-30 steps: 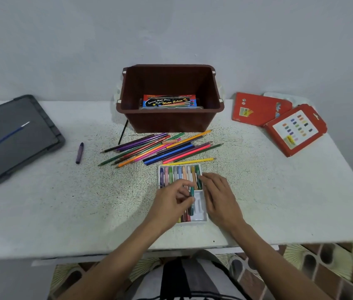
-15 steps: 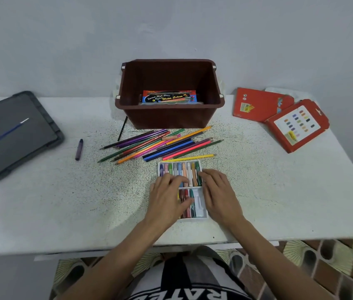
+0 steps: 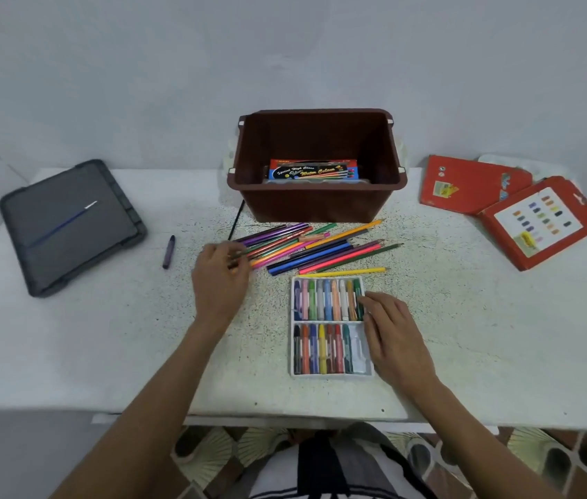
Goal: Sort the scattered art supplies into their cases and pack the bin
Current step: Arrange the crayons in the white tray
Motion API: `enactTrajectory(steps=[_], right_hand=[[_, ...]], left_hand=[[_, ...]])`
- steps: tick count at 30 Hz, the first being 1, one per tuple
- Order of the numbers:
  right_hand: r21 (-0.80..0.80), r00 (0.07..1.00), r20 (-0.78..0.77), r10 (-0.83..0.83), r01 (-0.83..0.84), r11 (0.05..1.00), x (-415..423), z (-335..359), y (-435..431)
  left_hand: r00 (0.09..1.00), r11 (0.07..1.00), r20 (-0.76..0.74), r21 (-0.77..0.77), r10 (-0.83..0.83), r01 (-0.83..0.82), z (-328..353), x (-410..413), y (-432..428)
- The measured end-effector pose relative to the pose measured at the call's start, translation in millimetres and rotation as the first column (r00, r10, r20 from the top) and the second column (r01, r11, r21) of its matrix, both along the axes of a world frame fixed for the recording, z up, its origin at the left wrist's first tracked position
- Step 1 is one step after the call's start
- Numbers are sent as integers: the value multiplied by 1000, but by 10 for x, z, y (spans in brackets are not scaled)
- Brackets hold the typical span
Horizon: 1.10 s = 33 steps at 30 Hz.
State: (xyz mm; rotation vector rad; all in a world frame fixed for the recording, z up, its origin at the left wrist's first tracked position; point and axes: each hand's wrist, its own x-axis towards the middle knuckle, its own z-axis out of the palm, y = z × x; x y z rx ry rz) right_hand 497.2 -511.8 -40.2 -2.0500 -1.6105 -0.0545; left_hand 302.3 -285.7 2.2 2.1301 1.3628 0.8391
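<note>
Head: white table (image 3: 464, 336), brown bin (image 3: 317, 207), grey wall (image 3: 284, 48)

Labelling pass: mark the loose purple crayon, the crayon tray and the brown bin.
loose purple crayon (image 3: 168, 251), head view, middle of the barrel.
crayon tray (image 3: 358, 351), head view, bare empty slot.
brown bin (image 3: 317, 205), head view, front wall.

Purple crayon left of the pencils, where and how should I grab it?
Pinch the purple crayon mid-length from above, fingers on its long left and right sides. It lies flat and alone on the table, pointing roughly away from you, both sides free.
</note>
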Motion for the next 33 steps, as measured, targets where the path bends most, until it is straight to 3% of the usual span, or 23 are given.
enactTrajectory(steps=[3,8,11,17,20,24,27,31,33], right_hand=[[14,1000,14,-2,1,1000,-19,12,27],[0,1000,0,-6,6,1000,-14,-22,18],[-5,1000,-8,-6,6,1000,-18,-22,18],[-9,1000,-28,-14,13,1000,-18,-15,24],[-6,999,-29,-14,14,1000,-12,-11,26],[-7,1000,-26,-13,13,1000,-23,4,38],[-17,999,-29,-14,14,1000,-21,1,37],[-29,999,-42,-19,17,999,-17,-5,31],[-39,998,-52,-16,14,999,-11,-8,29]], left_hand=[[974,982,-133,78,181,-171,29,-201,381],[834,942,-448,67,323,-329,62,-383,772],[786,923,-512,35,346,-383,98,-390,891],[778,928,-543,7,316,-372,52,-412,922],[851,945,-431,13,300,-326,107,-319,845],[989,973,-66,-181,132,-142,277,-71,568],[979,908,198,-401,-45,123,413,149,203],[926,804,231,-462,-298,374,438,372,-348],[903,728,256,-534,-345,429,400,426,-607]])
